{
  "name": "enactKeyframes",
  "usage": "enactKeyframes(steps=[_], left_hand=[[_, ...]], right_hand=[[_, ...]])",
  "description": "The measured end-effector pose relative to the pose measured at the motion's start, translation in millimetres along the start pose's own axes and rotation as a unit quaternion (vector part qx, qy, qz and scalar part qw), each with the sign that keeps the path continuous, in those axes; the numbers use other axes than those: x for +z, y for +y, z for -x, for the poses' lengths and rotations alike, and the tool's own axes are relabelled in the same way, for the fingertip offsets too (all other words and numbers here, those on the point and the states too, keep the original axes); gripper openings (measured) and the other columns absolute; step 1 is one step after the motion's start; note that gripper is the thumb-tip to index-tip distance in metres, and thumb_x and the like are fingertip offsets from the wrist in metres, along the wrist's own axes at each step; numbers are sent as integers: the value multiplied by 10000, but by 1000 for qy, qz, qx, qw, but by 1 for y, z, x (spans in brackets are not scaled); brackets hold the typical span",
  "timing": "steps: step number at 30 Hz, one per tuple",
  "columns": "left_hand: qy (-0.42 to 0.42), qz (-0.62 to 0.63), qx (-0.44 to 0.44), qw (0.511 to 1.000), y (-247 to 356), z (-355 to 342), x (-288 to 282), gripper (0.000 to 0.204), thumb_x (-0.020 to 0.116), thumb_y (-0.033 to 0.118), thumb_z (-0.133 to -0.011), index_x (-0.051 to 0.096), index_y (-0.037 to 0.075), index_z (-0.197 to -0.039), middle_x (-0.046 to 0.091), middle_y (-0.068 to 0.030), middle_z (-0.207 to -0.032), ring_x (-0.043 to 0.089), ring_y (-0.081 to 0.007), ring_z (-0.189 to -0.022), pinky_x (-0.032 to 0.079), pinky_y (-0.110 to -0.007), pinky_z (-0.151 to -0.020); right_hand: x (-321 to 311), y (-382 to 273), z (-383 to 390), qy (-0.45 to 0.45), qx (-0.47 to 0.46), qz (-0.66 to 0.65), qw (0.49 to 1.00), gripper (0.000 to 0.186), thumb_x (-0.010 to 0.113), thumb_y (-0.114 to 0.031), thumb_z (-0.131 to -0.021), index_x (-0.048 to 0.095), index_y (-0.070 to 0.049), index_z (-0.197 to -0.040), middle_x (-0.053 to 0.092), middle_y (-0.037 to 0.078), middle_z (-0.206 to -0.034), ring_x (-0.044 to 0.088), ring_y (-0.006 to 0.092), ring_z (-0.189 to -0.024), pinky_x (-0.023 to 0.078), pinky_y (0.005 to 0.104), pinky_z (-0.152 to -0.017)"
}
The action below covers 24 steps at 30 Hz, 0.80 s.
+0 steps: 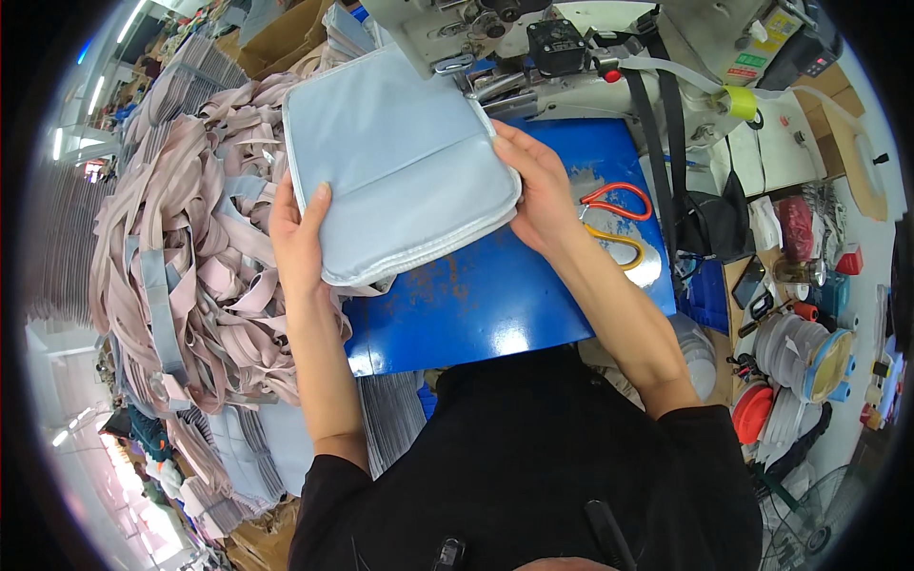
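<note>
Left hand (303,238) grips the left edge of a pale-blue, rounded-corner fabric panel with white edging (400,162), thumb on top, while I watch remotely as the right hand (541,190) grasps its right edge. I see the panel held over the far left part of the glossy blue worktop (562,314). On the worktop's right lie red-and-yellow-handled metal scissors (621,185); left of it, I see heaped dusty-pink fabric straps (238,285)

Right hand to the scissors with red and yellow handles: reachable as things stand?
Likely yes. The scissors lie on the blue table beside the right hand, mostly uncovered. But that hand grips the light-blue fabric piece, so it would probably have to let go first.
</note>
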State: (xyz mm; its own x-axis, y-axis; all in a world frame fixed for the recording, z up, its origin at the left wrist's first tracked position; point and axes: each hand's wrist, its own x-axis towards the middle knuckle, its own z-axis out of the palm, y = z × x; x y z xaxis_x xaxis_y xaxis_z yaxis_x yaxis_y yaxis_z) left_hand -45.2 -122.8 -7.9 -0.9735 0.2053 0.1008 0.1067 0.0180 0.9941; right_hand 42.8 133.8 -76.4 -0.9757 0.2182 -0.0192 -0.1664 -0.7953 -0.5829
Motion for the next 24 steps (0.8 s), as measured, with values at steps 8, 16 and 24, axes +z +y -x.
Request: enactKeyframes(steps=[8,16,24], left_hand=[[-12,22,5,1000,-8,-50,-3,525,732,99,-964,537,-56,-1426,712,-145,-1234,708,-172,-1034,566,-293,-888],[2,83,-8,997,-15,-50,-5,593,752,127,-955,497,-52,-1459,710,-176,-1201,722,-197,-1016,605,-314,-842],[-31,115,-53,991,-28,-13,2,685,808,149,-898,481,-12,-1478,627,-166,-1353,625,-240,-1203,514,-372,-1025]], right_hand=[[-6,-74,20,50,-97,330,938,301,683,-225,-1015,685,-40,-1252,532,-83,-742,475,29,-659,388,189,-604],[-4,-358,12,199,-579,618,494,338,746,-161,-975,701,17,-1258,708,126,-1220,661,155,-1099,522,304,-956],[-123,-590,-80,401,-158,573,697,589,724,-471,-958,696,5,-1303,707,129,-1253,668,220,-1088,494,362,-1011]])
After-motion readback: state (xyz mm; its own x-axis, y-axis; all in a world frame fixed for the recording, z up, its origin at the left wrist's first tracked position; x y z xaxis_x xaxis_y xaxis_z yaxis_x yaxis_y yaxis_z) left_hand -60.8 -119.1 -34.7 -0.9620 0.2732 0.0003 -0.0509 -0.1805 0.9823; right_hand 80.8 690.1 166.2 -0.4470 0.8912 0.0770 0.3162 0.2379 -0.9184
